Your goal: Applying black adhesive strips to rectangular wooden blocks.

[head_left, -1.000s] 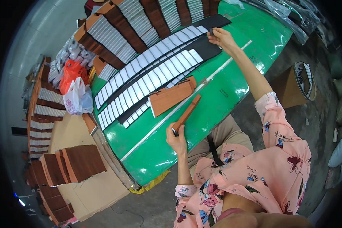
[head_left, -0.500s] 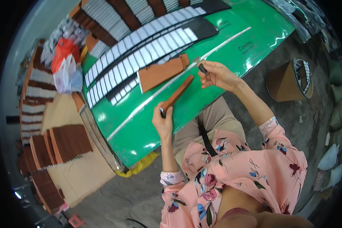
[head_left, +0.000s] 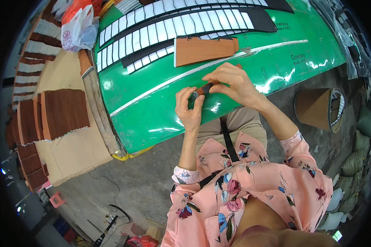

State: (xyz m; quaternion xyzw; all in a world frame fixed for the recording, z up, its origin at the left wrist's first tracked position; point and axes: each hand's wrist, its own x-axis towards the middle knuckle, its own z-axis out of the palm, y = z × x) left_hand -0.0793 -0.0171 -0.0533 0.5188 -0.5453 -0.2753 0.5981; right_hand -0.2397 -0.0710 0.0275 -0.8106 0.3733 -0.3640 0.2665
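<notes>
My left hand (head_left: 189, 109) pinches the near end of a narrow brown strip (head_left: 202, 89) above the green table (head_left: 152, 119). My right hand (head_left: 233, 84) bends over the same strip, its thumb and fingers closed on a small black piece (head_left: 208, 87) that meets the brown surface. Most of the strip lies hidden behind my right hand. Just beyond my hands rests a stack of flat brown pieces (head_left: 205, 52) with a white left edge.
Black bands with white rectangles (head_left: 185, 24) cover the far side of the table. To the left, stacked brown panels (head_left: 66, 115) rest on a cardboard surface (head_left: 70, 156) beside plastic bags (head_left: 78, 31). A round brown bin (head_left: 313, 107) stands on the floor at right.
My right hand has come left and down with the black piece, from apart to against the brown strip. My left hand has shifted slightly right in the picture; the view has also turned.
</notes>
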